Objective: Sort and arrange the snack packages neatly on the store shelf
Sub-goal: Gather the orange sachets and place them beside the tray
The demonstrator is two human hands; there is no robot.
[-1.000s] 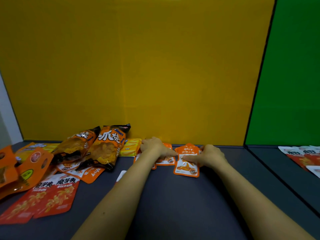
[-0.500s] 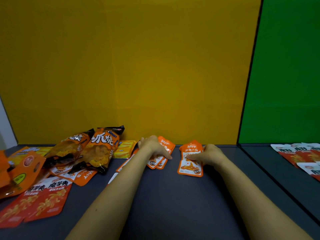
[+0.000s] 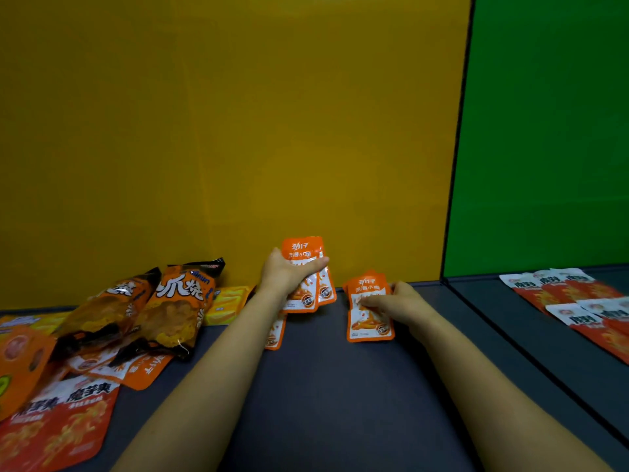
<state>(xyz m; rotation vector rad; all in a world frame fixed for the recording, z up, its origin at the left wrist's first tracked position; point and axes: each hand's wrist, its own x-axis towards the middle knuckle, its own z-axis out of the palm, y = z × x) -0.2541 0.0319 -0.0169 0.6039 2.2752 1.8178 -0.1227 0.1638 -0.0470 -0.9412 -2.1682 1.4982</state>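
Two forearms run up from the lower edge of the frame, bare along their whole visible length; the left forearm (image 3: 204, 379) enters at lower left, the right forearm (image 3: 476, 379) at lower right; the left hand (image 3: 286, 277) and right hand (image 3: 398, 303), near mid-frame, are bare as well; the nails are too small to make out.

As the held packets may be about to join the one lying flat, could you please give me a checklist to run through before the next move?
1. Left hand grips the held orange packets: ok.
2. Held packets squared together: not ok, fanned.
3. Right hand rests on the flat packet, steadying it: ok.
4. Held and flat packets show matching print: ok.
5. Stray packet lying left of the flat one gathered: not ok.
6. Whether more packets lie beneath the flat one: cannot tell.
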